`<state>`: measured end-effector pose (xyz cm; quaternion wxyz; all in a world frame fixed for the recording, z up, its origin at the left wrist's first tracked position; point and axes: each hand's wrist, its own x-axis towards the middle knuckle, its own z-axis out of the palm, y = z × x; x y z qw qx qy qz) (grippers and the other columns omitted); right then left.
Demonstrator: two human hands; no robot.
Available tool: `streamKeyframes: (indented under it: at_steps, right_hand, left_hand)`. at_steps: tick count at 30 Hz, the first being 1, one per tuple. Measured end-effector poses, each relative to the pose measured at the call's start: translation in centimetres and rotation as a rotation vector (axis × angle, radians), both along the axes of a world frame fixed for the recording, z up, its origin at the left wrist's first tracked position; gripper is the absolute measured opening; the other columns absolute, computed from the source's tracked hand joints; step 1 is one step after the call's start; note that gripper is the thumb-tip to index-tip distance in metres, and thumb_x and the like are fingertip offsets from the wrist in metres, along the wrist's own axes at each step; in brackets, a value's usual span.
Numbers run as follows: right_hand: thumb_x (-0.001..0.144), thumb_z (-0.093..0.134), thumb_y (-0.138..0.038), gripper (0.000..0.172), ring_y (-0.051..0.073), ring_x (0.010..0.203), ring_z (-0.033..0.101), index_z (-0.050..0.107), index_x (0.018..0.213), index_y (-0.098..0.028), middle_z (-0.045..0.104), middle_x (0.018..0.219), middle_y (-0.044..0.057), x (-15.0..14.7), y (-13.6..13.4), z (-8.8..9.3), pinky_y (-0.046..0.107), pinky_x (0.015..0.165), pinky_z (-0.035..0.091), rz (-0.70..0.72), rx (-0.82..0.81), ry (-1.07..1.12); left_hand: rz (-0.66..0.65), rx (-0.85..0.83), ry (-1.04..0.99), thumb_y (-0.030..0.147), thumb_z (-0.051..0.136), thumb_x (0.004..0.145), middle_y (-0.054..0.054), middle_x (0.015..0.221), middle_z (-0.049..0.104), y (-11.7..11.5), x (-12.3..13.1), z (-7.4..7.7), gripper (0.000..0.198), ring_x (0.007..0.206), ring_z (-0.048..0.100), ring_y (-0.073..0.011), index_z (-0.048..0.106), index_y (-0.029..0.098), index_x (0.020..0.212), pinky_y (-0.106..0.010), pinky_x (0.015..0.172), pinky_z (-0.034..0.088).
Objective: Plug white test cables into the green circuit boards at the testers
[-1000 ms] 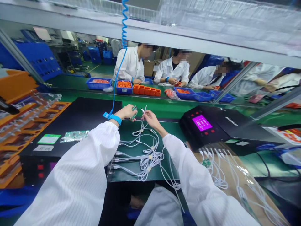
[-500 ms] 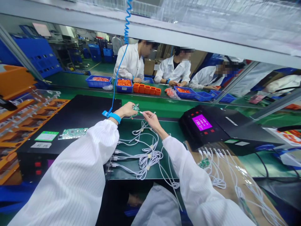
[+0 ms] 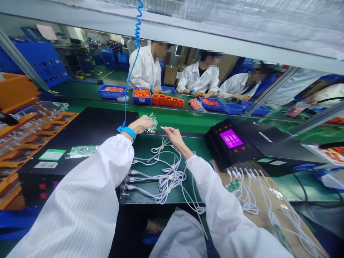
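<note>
My left hand (image 3: 142,124) grips a small green circuit board (image 3: 152,122), tilted up, above the far edge of the bench. A blue wrist strap (image 3: 129,133) with a coiled cord circles that wrist. Facing it, my right hand (image 3: 173,136) pinches the white plug of a cable (image 3: 162,127); a small gap separates plug and board. Below both hands, a tangle of white cables (image 3: 169,182) lies on the green mat, several of them plugged into the black box (image 3: 102,125) at the left. Another circuit board (image 3: 82,151) rests on that box.
A black tester with a purple screen (image 3: 231,138) stands at the right, white cables and a green board (image 3: 232,185) before it. Orange racks (image 3: 16,168) stand at far left. Across the bench, several people in white coats sit behind blue bins (image 3: 142,100) of orange parts.
My left hand has drawn slightly left with the board and turned it more upright. The white plug, close against the board before, is now apart from it in my right hand.
</note>
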<state>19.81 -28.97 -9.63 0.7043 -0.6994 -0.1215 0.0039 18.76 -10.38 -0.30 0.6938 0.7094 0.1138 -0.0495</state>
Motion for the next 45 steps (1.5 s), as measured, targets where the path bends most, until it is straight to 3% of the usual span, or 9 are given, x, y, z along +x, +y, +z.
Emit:
streamKeyframes:
  at_steps: [7, 12, 18, 26, 30, 35, 45]
  right_hand:
    - [0.068, 0.083, -0.068, 0.057, 0.010, 0.063, 0.043, 0.072, 0.092, -0.018, 0.059, 0.070, -0.003, -2.0, 0.7, 1.2, 0.025, 0.058, 0.032, 0.117, -0.077, -0.041]
    - [0.077, 0.074, -0.072, 0.056, 0.009, 0.060, 0.039, 0.070, 0.092, -0.019, 0.055, 0.068, -0.004, -2.4, 1.4, 1.2, 0.026, 0.056, 0.028, 0.145, -0.097, -0.093]
    - [0.076, 0.072, -0.078, 0.059, 0.010, 0.060, 0.038, 0.069, 0.092, -0.021, 0.048, 0.067, -0.005, -2.3, 1.7, 1.1, 0.025, 0.056, 0.030, 0.169, -0.022, -0.070]
    - [0.067, 0.078, -0.081, 0.065, 0.010, 0.058, 0.028, 0.066, 0.093, -0.023, 0.032, 0.062, -0.009, -2.6, 1.5, 1.5, 0.026, 0.056, 0.028, 0.158, 0.089, -0.022]
    - [0.070, 0.076, -0.080, 0.063, 0.010, 0.058, 0.025, 0.065, 0.096, -0.024, 0.028, 0.062, -0.009, -2.5, 1.4, 1.7, 0.026, 0.055, 0.027, 0.144, 0.122, -0.017]
    - [0.072, 0.077, -0.078, 0.061, 0.010, 0.057, 0.024, 0.066, 0.096, -0.023, 0.025, 0.062, -0.010, -2.5, 1.6, 1.7, 0.026, 0.054, 0.025, 0.144, 0.147, -0.012]
    - [0.072, 0.078, -0.076, 0.060, 0.010, 0.057, 0.025, 0.066, 0.097, -0.024, 0.025, 0.063, -0.009, -2.6, 1.7, 1.7, 0.026, 0.054, 0.026, 0.139, 0.181, -0.019]
  left_hand:
    - [0.070, -0.018, -0.027, 0.003, 0.090, 0.068, -0.005, 0.066, 0.068, 0.0, 0.9, 0.2, 0.027, 0.061, 0.067, -0.0170, 0.065, 0.013, 0.069, -0.027, 0.062, 0.052]
    - [0.100, -0.072, -0.056, 0.006, 0.092, 0.067, -0.001, 0.061, 0.066, 0.0, 0.8, 0.6, 0.029, 0.058, 0.062, -0.0132, 0.065, 0.014, 0.071, -0.022, 0.056, 0.046]
    - [0.158, -0.094, -0.061, 0.002, 0.088, 0.073, 0.002, 0.057, 0.058, -0.3, 0.5, 1.0, 0.036, 0.049, 0.048, -0.0072, 0.056, 0.015, 0.064, -0.022, 0.053, 0.038]
    - [0.207, -0.210, -0.105, -0.002, 0.077, 0.084, 0.001, 0.061, 0.060, -1.3, -0.5, 1.9, 0.032, 0.054, 0.054, -0.0082, 0.057, 0.013, 0.065, -0.024, 0.059, 0.047]
    - [0.223, -0.262, -0.107, -0.004, 0.080, 0.081, -0.002, 0.066, 0.065, -1.5, -0.8, 2.1, 0.028, 0.060, 0.061, -0.0102, 0.060, 0.011, 0.068, -0.025, 0.066, 0.054]
    - [0.253, -0.310, -0.120, -0.004, 0.087, 0.073, -0.002, 0.070, 0.068, -1.5, -0.6, 1.9, 0.026, 0.067, 0.066, -0.0128, 0.065, 0.009, 0.075, -0.029, 0.074, 0.060]
    - [0.249, -0.368, -0.142, -0.006, 0.079, 0.081, -0.005, 0.077, 0.071, -1.7, -0.6, 2.0, 0.021, 0.072, 0.070, -0.0130, 0.066, 0.009, 0.074, -0.028, 0.077, 0.063]
